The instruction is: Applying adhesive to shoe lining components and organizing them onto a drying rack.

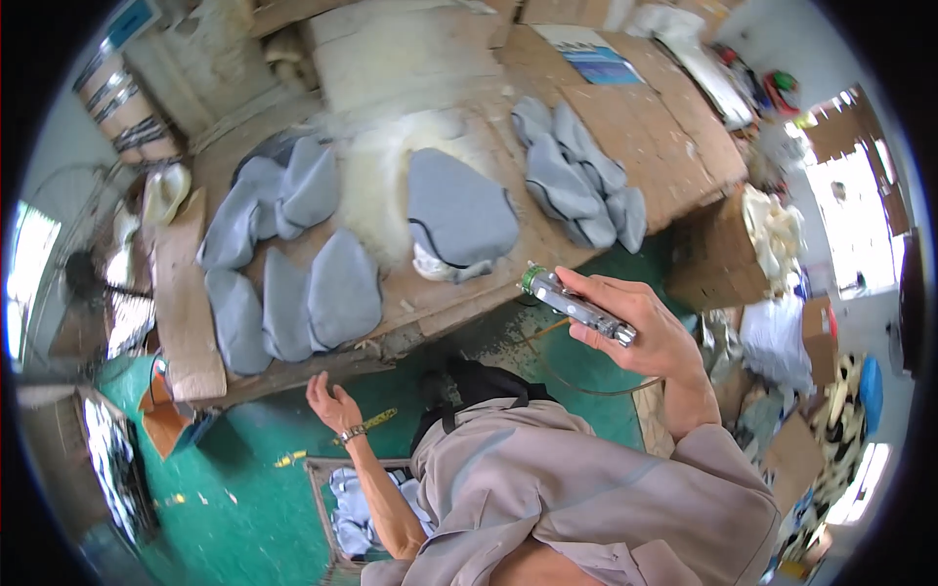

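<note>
Cardboard-topped table, grey cushions (stacked), green floor

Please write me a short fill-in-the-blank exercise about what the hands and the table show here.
1. The right hand grips a ____ spray gun.
2. The left hand is open and holds ____.
3. The fabric covers on the table are ____ in colour.

Missing words: metal; nothing; grey

A flat rectangular printed sheet, white with blue bands, lies at the upper middle of the frame on the brown surface. A blue-and-white rectangular sign sits at the upper left. Brown cardboard boxes stand at the lower right.
</note>
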A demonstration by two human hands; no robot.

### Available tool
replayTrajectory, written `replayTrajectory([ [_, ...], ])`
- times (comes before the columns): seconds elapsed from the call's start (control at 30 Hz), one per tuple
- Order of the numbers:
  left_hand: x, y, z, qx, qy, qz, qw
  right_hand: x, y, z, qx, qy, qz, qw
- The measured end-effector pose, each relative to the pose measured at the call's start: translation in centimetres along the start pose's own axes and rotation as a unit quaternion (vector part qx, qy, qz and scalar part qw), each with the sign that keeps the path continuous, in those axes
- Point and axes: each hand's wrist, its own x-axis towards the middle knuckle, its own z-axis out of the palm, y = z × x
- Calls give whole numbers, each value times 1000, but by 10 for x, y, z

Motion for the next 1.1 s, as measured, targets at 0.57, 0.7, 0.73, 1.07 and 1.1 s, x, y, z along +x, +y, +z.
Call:
replayTrajectory([
  [0.57, -131, 0, -85, 66, 45, -308, 948, 377, 119, 154, -322, -29, -123, 938],
  [0.7, -125, 14, -75, 35, 77, -295, 952, 407, 184, 264, -383, -55, -179, 905],
  [0.73, -115, 19, -69, 24, 68, -303, 950, 411, 215, 285, -397, -65, -149, 903],
  [1.07, 0, 18, 8, -241, 77, -371, 893, 329, 170, 298, -255, -183, -181, 932],
  [1.1, 9, 6, 14, -291, 97, -382, 872, 308, 159, 304, -138, -252, -137, 948],
])
